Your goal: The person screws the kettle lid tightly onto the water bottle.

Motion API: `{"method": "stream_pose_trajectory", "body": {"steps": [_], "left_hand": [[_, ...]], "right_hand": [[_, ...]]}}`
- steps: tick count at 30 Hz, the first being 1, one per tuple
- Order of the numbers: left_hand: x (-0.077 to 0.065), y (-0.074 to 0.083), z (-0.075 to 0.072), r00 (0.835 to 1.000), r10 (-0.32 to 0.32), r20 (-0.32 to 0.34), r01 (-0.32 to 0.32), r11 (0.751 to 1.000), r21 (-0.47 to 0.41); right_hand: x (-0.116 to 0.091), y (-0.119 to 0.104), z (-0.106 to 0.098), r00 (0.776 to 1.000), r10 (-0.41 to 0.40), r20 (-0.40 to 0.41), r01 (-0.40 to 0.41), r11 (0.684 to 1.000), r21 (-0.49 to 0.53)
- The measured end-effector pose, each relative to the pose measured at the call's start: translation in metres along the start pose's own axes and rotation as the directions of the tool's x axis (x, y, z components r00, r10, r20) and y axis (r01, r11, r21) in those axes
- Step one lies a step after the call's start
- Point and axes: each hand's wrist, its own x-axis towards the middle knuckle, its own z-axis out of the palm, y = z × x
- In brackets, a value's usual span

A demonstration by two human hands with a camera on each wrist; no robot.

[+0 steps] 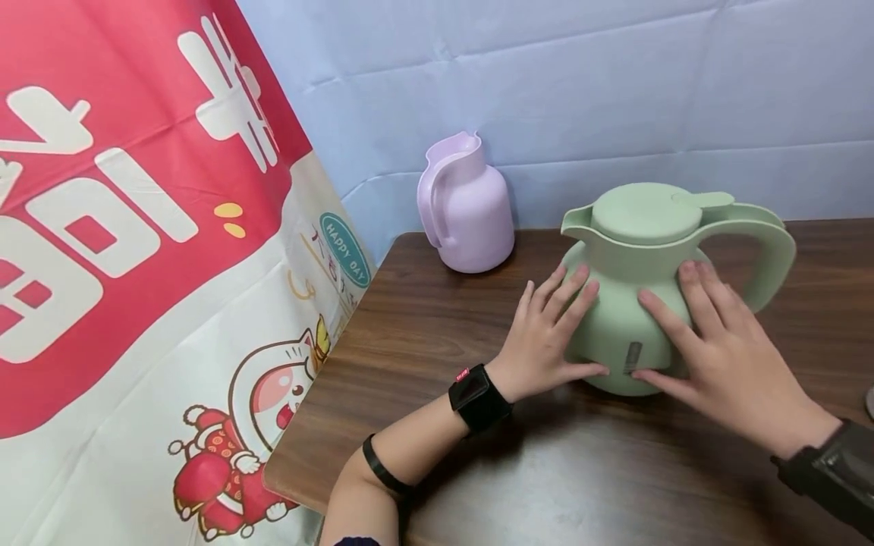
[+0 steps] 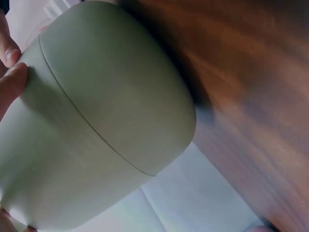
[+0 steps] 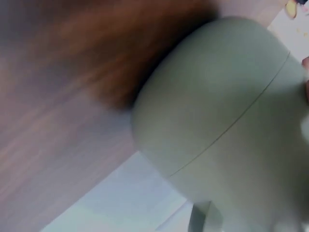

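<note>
A pale green vacuum jug [image 1: 617, 322] with a lid, a spout at left and a looped handle at right is at the right side of the table. My left hand [image 1: 539, 334] lies against its left side, fingers spread and fairly straight. Against the right side of the body, below the handle, rests my right hand [image 1: 724, 353], its fingers also extended. Both thumbs point inward across the front, near a small dark label. The jug's lower body [image 2: 116, 92] fills much of the left wrist view; its base [image 3: 193, 92] also shows in the right wrist view.
A lilac jug [image 1: 478, 216] stands near the back left corner of the brown wooden table [image 1: 382, 341]. Behind hangs a pale blue cloth [image 1: 614, 91], and a red and white printed banner [image 1: 150, 303] hangs at left. Something small and grey [image 1: 870, 402] shows at the right edge.
</note>
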Motion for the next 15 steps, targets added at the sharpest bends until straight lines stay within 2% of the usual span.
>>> {"method": "stream_pose_trajectory", "body": {"steps": [7,11,15], "left_hand": [[0.02,-0.027,0.019,0.997,-0.068,0.032,0.069,0.997,-0.019],[0.032,-0.043,0.029,0.994,-0.09,0.065,0.093,0.995,-0.045],[0.044,-0.06,0.039,0.99,-0.108,0.086,0.114,0.991,-0.073]], "right_hand": [[0.005,0.039,0.03,0.998,0.02,0.054,-0.021,1.0,0.016],[0.009,0.06,0.043,0.997,0.01,0.073,-0.011,1.0,0.006],[0.015,0.078,0.054,0.991,0.029,0.129,-0.029,1.0,-0.002]]}}
